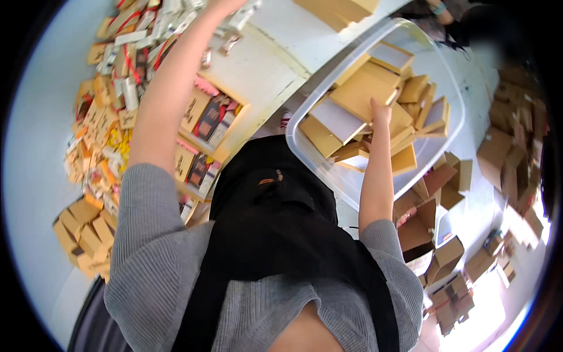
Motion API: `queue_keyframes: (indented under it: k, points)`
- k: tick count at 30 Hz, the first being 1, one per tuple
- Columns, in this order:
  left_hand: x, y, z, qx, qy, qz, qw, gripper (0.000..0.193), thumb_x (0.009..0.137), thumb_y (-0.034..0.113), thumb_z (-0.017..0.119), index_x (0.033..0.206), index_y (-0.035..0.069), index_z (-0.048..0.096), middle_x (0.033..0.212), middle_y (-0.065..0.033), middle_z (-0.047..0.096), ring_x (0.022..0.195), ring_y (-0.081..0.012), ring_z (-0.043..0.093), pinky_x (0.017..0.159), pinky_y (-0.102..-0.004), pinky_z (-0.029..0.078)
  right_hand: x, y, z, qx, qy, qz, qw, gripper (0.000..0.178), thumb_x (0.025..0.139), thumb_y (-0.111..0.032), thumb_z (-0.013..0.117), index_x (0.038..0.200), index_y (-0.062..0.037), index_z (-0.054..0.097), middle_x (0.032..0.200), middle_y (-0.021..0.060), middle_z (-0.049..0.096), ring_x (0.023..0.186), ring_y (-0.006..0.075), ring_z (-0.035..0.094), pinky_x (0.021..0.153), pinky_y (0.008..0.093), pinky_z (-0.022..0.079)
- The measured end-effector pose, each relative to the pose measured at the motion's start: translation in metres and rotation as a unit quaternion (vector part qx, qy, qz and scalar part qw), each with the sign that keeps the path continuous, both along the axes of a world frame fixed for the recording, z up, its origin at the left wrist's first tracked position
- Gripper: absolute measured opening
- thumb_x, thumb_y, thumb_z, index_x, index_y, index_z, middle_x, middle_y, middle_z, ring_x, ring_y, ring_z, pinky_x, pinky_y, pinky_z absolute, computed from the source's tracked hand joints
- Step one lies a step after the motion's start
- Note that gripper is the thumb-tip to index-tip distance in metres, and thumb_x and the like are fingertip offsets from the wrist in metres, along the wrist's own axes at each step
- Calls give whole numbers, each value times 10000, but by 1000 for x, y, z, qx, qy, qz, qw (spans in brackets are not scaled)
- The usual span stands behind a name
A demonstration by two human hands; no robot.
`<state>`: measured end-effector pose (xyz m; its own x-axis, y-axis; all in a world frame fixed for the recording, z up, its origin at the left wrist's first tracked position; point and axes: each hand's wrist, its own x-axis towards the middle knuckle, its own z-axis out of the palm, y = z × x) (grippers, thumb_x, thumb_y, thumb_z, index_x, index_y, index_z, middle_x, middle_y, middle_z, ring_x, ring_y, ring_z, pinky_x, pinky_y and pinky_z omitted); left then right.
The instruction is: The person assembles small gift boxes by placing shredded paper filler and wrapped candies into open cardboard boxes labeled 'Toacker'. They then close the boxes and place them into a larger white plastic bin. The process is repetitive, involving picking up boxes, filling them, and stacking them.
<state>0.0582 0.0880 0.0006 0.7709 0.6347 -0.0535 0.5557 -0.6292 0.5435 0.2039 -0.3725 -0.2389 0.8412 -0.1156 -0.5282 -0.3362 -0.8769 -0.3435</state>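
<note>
My right hand (380, 112) reaches into a large clear plastic bin (291, 119). Its thumb lies on the corner of a shallow tan cardboard box (363, 88), with fingers curled beneath. Around it, several similar shallow boxes are heaped at different angles, some showing white insides, such as the white-lined box (337, 119) beside the hand. My left hand (226, 4) stretches to the top edge of the view, beyond a pile of small white packets (170, 17). Its fingers are cut off by the picture's edge, so whether it holds anything is hidden.
Filled open boxes (217, 114) with dark, white and pink packs stand on the table (272, 58), partly behind my left arm. Small tan packets (97, 120) pile up at the left. A flat tan box (340, 12) lies at the far edge. Opened cartons (419, 226) litter the right.
</note>
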Motion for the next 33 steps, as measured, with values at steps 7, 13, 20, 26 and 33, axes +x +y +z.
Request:
queue_keyframes:
  k: [7,13,20,26,33]
  points:
    - [-268,17,-58,-85,290,-139,943,313,893,280,530,940,-23,592,876,-221,622,867,-390,595,750,-448,465,-25,13,77,341,-174,-144,913,252,818,-139,618,979,55,619,905,160,649,851,279,641,759,380,526]
    - [-251,-57,-74,-10,168,-68,983,217,847,123,491,997,-10,574,868,-256,626,843,-425,607,749,-516,466,-105,0,155,567,64,-261,779,380,954,-271,491,1212,8,512,1158,132,585,1049,255,575,894,398,485]
    - [-204,-86,-102,-86,-65,176,978,422,876,232,582,1252,47,527,1227,-248,549,1056,-355,594,908,-399,454,-202,82,112,622,307,-220,686,427,982,-334,410,1273,-25,456,1267,123,534,1146,267,527,994,419,421]
    - [-177,-84,-135,-332,-124,191,915,640,856,183,652,1409,72,351,1359,-210,448,1130,-212,544,926,-327,443,-199,140,118,600,269,-134,741,405,988,-303,403,1232,12,473,1224,124,553,1105,251,551,946,385,446]
    - [-196,-90,-129,-638,-374,214,638,654,941,439,453,1451,78,260,1467,-122,319,1207,-195,472,990,-344,394,-200,165,110,386,52,117,914,400,972,-294,416,1094,44,593,1081,193,610,976,293,591,840,373,452]
